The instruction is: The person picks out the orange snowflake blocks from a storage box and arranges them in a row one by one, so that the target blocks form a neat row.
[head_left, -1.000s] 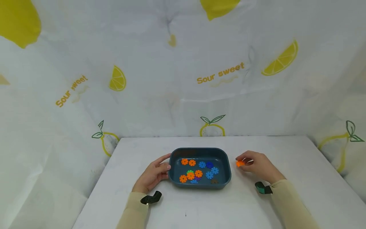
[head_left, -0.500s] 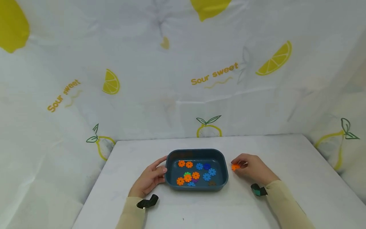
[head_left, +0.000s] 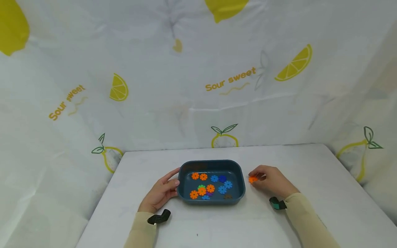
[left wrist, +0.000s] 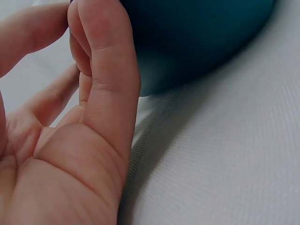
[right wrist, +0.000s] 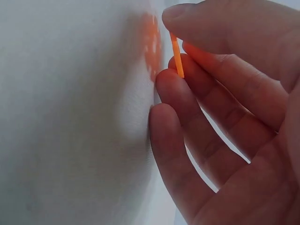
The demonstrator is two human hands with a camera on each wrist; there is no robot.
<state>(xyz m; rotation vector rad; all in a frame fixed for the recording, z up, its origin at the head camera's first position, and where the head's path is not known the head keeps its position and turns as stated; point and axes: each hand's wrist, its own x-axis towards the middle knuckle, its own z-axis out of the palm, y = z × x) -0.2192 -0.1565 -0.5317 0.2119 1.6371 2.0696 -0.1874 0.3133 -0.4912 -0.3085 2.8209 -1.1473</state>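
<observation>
A dark teal tray (head_left: 211, 202) stands on the white table, with several orange, blue, green, purple and brown notched discs inside. At its left end is my left hand (head_left: 159, 193), thumb and fingers resting on the outer wall and rim. In the left wrist view, the fingers (left wrist: 108, 70) lie close against the tray's wall (left wrist: 197, 47). Just right of the tray, my right hand (head_left: 274, 181) pinches an orange notched disc (right wrist: 177, 55) between thumb and fingers, edge-on in the right wrist view. Beyond the fingertips, a second orange patch with pale slots (right wrist: 151, 47) shows at the tabletop.
The white table (head_left: 201, 224) reaches back to a pale cloth backdrop (head_left: 161, 117) printed with lemons and lettering. A black wrist device (head_left: 159, 217) sits by the left cuff, and a black and green one (head_left: 277, 203) by the right cuff.
The head view has shifted a little, carrying the scene leftward. Relative to the tray, my right hand with the orange disc has come slightly closer and lower. The left hand keeps its place on the tray.
</observation>
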